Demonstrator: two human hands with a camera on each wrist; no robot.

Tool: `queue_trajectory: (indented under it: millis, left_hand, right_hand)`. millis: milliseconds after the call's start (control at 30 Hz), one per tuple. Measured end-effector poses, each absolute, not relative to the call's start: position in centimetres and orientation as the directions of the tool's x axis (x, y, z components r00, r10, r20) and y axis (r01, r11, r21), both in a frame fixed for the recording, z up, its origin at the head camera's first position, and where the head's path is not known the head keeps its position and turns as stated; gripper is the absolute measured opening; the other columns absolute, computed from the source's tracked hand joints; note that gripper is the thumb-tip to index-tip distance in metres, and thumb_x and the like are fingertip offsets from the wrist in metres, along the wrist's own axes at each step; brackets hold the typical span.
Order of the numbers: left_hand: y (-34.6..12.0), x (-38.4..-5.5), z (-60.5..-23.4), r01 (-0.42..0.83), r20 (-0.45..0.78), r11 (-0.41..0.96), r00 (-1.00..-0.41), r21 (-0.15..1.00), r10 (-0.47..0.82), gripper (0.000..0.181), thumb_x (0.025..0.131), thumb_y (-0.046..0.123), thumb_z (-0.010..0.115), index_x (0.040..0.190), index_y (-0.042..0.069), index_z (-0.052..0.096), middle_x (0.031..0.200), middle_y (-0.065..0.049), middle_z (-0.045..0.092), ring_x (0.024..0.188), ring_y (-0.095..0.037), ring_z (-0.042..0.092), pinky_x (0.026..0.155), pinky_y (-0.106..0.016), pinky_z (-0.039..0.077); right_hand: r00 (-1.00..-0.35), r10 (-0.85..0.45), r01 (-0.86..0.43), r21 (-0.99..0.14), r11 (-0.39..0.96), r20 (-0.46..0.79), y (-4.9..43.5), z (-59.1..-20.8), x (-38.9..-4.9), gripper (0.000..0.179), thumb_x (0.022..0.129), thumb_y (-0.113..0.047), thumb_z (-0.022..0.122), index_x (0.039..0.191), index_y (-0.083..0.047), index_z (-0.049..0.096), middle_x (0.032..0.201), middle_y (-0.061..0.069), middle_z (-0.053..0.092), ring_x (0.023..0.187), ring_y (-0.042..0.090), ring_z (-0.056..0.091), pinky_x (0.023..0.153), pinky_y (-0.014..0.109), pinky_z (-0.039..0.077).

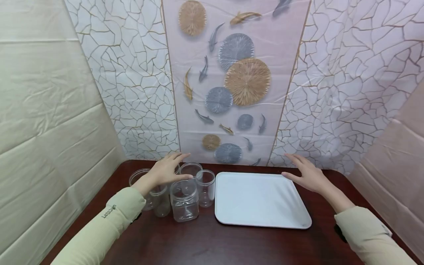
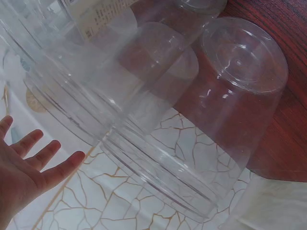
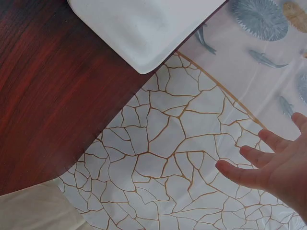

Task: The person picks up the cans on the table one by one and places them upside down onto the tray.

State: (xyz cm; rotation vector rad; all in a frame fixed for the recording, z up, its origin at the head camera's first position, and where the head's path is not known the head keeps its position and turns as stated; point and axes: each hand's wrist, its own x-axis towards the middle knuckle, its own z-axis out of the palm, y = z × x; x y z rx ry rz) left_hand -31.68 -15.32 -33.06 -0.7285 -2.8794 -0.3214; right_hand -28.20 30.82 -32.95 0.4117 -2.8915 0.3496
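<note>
Several clear plastic jars without lids stand in a cluster at the left of the table. A squarish jar (image 1: 184, 208) is at the front, with a slim round jar (image 1: 206, 189) at its right. My left hand (image 1: 167, 171) hovers over the cluster, fingers spread and holding nothing; it partly hides the jars behind. The left wrist view shows a large round jar (image 2: 230, 110) close to the camera. Over the right edge of a white rectangular tray (image 1: 260, 200), my right hand (image 1: 309, 176) is held in the air, fingers extended, with nothing in it.
The dark reddish wooden table (image 1: 205, 244) carries the jars and the tray. Behind it hangs a patterned cloth (image 1: 139, 81) with fish and round motifs. Plain cream cloth (image 1: 43, 121) closes off both sides. A printed label (image 2: 98, 17) shows among the jars.
</note>
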Motion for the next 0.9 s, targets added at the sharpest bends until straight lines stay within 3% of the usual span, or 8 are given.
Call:
queue_trajectory:
  millis: [267, 700, 900]
  left_hand:
    - [-15.2, -31.0, -33.2, 0.51, 0.212, 0.845, -0.854, 0.161, 0.475, 0.087, 0.077, 0.072, 0.055, 0.149, 0.032, 0.026, 0.148, -0.01, 0.039, 0.131, -0.038, 0.04, 0.093, -0.062, 0.041]
    - [-15.3, -28.9, -33.5, 0.552, 0.31, 0.815, -0.817, 0.176, 0.487, 0.079, 0.078, 0.064, 0.062, 0.143, 0.026, 0.039, 0.144, -0.011, 0.044, 0.128, -0.037, 0.044, 0.099, -0.059, 0.037]
    - [-14.8, -28.2, -33.9, 0.565, 0.307, 0.807, -0.809, 0.172, 0.501, 0.075, 0.077, 0.059, 0.066, 0.141, 0.025, 0.044, 0.14, -0.011, 0.047, 0.127, -0.035, 0.046, 0.092, -0.062, 0.041]
  right_hand:
    - [-0.936, -0.258, -0.318, -0.266, 0.91, 0.239, 31.1, -32.9, -27.5, 0.076, 0.091, -0.048, 0.055, 0.148, -0.008, 0.025, 0.143, 0.033, 0.029, 0.125, 0.056, 0.032, 0.088, 0.073, 0.032]
    - [-0.933, -0.254, -0.323, -0.276, 0.905, 0.256, 30.4, -32.7, -26.9, 0.079, 0.09, -0.048, 0.058, 0.147, -0.004, 0.027, 0.143, 0.033, 0.031, 0.125, 0.056, 0.034, 0.091, 0.07, 0.033]
    - [-0.925, -0.268, -0.341, -0.276, 0.899, 0.269, 30.0, -32.6, -26.2, 0.077, 0.09, -0.049, 0.057, 0.146, -0.004, 0.029, 0.142, 0.032, 0.034, 0.126, 0.054, 0.034, 0.094, 0.069, 0.032]
